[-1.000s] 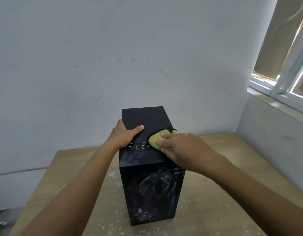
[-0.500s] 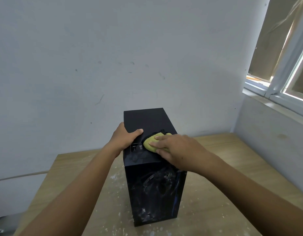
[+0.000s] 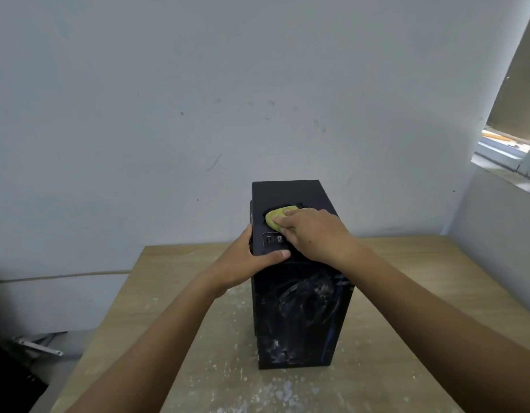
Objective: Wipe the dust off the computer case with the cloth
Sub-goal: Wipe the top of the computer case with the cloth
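Computer case: your black computer case (image 3: 299, 317) stands upright on the counter (image 3: 406, 293), narrow front panel toward you, back end near the wall (image 3: 198, 84).
Front panel: it is smeared with pale dust streaks, thickest toward the bottom.
Cloth: the yellow-green cloth (image 3: 276, 218) lies bunched on top of the case, around the middle of the top panel, just behind the small ports (image 3: 274, 239).
Right hand: your right hand (image 3: 314, 236) lies on the cloth from the near side. The fingers (image 3: 289, 213) are laid over it and press it down on the top panel. They look nearly straight, not pinching. The thumb is hidden under the palm.
Left hand: your left hand (image 3: 245, 263) grips the top front left corner of the case. The thumb lies along the front top edge and the fingers are wrapped round the left side.
Hands together: your two hands are just beside each other at the front of the top panel.
Counter: it is light wood, speckled with white flecks and dust around the base of the case.
Surroundings: a window (image 3: 511, 144) sits at the upper right, and a thin cable (image 3: 64, 275) runs along the wall at the left.
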